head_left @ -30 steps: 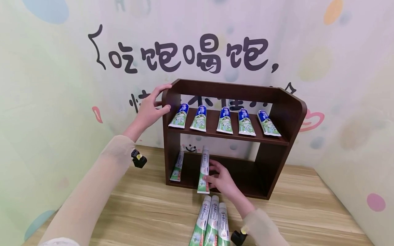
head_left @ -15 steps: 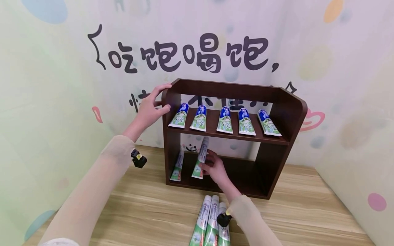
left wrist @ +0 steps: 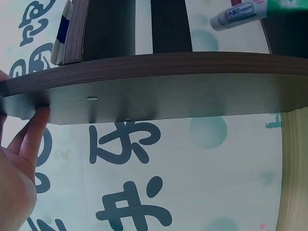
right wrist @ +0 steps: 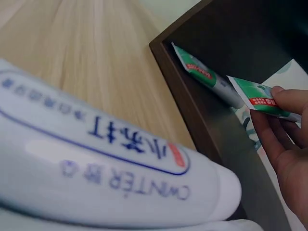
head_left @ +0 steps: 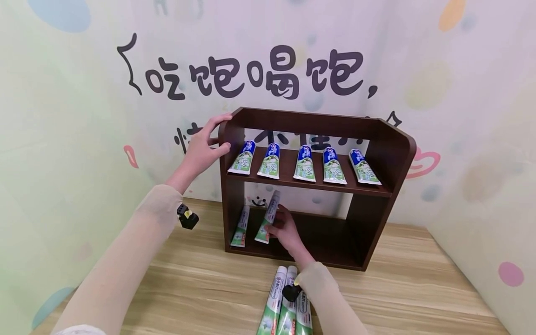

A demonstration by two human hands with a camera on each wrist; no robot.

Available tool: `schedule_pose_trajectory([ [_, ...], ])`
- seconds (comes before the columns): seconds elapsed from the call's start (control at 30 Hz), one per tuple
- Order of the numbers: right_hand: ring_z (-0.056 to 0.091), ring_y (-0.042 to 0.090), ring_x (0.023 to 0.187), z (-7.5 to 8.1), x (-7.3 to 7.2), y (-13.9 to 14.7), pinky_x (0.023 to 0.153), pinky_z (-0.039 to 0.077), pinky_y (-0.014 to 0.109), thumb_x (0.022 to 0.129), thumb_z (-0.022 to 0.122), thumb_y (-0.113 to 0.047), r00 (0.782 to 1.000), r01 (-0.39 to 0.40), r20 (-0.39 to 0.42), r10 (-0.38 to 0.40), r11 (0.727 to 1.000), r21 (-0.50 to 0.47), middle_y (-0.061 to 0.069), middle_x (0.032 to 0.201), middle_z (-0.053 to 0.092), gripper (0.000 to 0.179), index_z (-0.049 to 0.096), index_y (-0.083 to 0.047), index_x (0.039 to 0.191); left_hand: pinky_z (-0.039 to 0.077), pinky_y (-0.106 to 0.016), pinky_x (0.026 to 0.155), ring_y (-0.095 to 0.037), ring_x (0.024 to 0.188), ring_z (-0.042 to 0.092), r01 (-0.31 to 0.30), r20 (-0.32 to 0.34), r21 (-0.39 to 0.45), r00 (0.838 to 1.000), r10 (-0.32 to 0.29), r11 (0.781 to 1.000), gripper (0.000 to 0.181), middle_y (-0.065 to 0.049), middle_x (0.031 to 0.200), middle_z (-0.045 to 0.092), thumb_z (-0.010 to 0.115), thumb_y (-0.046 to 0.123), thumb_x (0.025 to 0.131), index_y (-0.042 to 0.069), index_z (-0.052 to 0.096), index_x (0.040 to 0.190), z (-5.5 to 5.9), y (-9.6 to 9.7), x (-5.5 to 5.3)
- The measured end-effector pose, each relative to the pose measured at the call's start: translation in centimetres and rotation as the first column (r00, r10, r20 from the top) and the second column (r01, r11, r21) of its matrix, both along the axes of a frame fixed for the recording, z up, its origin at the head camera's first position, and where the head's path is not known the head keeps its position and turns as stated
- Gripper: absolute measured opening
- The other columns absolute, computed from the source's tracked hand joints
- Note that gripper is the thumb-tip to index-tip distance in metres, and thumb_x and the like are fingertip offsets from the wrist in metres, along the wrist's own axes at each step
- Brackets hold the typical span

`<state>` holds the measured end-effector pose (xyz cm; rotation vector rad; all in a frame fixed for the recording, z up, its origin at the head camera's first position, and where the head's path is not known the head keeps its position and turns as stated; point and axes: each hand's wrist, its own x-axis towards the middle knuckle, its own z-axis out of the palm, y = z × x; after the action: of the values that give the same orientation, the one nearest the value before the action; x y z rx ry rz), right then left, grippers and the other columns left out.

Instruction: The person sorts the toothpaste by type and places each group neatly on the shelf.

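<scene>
My right hand (head_left: 286, 232) pinches a white-and-green toothpaste tube (head_left: 268, 217) by its lower part, inside the lower level of a dark brown wooden shelf (head_left: 311, 186). The tube leans with its cap up and back; the right wrist view shows thumb and fingers on either side of the green end (right wrist: 260, 96). Left of it, another white-and-green tube (head_left: 240, 228) rests on the lower board against the side panel. My left hand (head_left: 205, 146) grips the shelf's upper left side edge, thumb in front; in the left wrist view its fingers (left wrist: 36, 130) press that panel.
Several blue-and-green toothpaste tubes (head_left: 304, 164) lie in a row on the upper board. Three white-and-green tubes (head_left: 274, 298) lie side by side on the wooden table (head_left: 197, 279) in front, partly under the right forearm. A printed wall (head_left: 268, 28) stands close behind the shelf.
My right hand has carried its tube from the shelf's front edge inward and left, nearer the tube at the side, first rising and then lowering slightly. The left hand keeps its place.
</scene>
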<state>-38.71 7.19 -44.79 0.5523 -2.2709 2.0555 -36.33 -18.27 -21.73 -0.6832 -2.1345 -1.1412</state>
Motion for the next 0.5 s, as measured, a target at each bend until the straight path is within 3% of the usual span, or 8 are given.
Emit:
schedule_pose_trajectory([
  [0.13, 0.062, 0.035, 0.103, -0.3, -0.2, -0.3, 0.078, 0.062, 0.041, 0.084, 0.067, 0.008, 0.999, -0.041, -0.012, 0.041, 0.999, 0.006, 0.033, 0.137, 0.048, 0.085, 0.02, 0.0, 0.154, 0.057, -0.047, 0.095, -0.024, 0.131, 0.056, -0.007, -0.004, 0.001, 1.0, 0.007, 1.0, 0.06, 0.011, 0.156, 0.042, 0.063, 0.007, 0.09, 0.031, 0.047, 0.143, 0.1, -0.1, 0.1],
  [0.27, 0.061, 0.04, 0.106, -0.9, -0.4, -0.6, 0.081, 0.061, 0.039, 0.082, 0.069, 0.009, 0.999, -0.018, -0.036, 0.02, 0.999, 0.051, 0.032, 0.135, 0.05, 0.087, 0.02, -0.002, 0.154, 0.056, -0.048, 0.097, -0.024, 0.133, 0.054, -0.01, 0.003, -0.001, 1.0, 0.01, 1.0, 0.061, 0.009, 0.157, 0.042, 0.063, 0.004, 0.09, 0.028, 0.047, 0.144, 0.2, 0.1, 0.5],
  [0.5, 0.064, 0.037, 0.106, -1.9, -0.7, -1.3, 0.083, 0.06, 0.039, 0.082, 0.072, 0.006, 0.995, 0.048, -0.097, -0.03, 0.981, 0.188, 0.028, 0.133, 0.054, 0.095, 0.017, -0.014, 0.157, 0.055, -0.051, 0.098, -0.033, 0.131, 0.054, -0.007, 0.025, -0.002, 1.0, 0.007, 1.0, 0.055, -0.007, 0.157, 0.041, 0.058, 0.0, 0.091, 0.011, 0.046, 0.144, 1.3, 1.2, 3.0],
])
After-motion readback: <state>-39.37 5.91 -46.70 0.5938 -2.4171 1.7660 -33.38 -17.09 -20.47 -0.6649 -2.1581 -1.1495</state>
